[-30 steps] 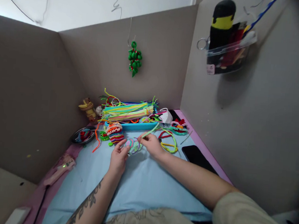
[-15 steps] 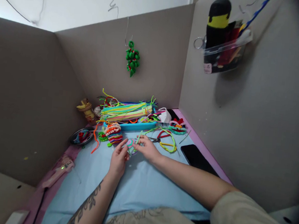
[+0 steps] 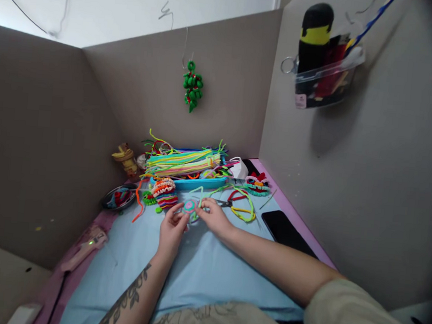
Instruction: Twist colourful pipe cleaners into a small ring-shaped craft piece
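Observation:
A round coil of pink and teal pipe cleaner point(image 3: 189, 206) is held up over the blue cloth. My left hand point(image 3: 171, 228) pinches its left and lower edge between thumb and fingers. From the right, my right hand point(image 3: 214, 216) grips the coil's edge with closed fingertips. A pale green pipe-cleaner end point(image 3: 200, 193) sticks up and bends beside the right fingers. What hangs under the coil is partly hidden by the hands. Just beyond my right hand lie scissors point(image 3: 230, 203) with red and yellow handles, and a green-yellow pipe-cleaner loop point(image 3: 254, 210).
A blue tray point(image 3: 199, 182) piled with pipe cleaners point(image 3: 180, 163) stands at the back. Left are a striped pipe-cleaner piece point(image 3: 165, 198), a dark bowl point(image 3: 120, 199) and a pink glue gun point(image 3: 89, 247). A phone point(image 3: 287, 232) lies right. Grey panels point(image 3: 230, 82) enclose the desk.
The coil has turned so its round face shows more fully. The pale green end beside it now bends over to the left. Both hands keep hold, with slight finger shifts.

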{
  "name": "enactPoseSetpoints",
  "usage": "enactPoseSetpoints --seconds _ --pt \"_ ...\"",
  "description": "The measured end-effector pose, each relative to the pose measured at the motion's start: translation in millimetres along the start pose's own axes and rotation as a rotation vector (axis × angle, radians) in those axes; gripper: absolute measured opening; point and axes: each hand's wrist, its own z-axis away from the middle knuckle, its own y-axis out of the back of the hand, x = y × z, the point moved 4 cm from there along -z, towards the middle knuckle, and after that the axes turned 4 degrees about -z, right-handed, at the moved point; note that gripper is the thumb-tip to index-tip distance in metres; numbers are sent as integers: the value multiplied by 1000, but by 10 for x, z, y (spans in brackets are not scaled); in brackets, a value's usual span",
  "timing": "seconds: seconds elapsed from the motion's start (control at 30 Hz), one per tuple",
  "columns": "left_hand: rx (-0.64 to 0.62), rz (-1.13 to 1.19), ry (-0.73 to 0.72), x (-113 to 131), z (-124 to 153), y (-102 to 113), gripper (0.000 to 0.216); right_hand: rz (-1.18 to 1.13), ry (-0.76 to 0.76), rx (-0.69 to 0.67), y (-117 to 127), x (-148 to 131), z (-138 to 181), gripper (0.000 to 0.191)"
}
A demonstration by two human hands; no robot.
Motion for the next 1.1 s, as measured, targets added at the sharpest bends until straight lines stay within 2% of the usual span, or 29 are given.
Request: enactPoseSetpoints --seconds 0.23,0.6,0.9,1.0,1.1 --pt "32 -17 -137 24 -14 47 44 -115 -26 -39 -32 -6 50 19" --pt "6 25 -49 -6 -27 49 49 -264 -113 66 99 -80 -55 19" --pt "-49 49 -12 -8 -23 32 49 -422 -180 -176 45 -91 -106 26" --pt "-58 20 -25 -6 -24 27 49 -365 -174 -191 33 -108 -96 30" --pt "-15 -100 -101 17 -16 45 47 -286 -130 -133 41 -97 -93 32"
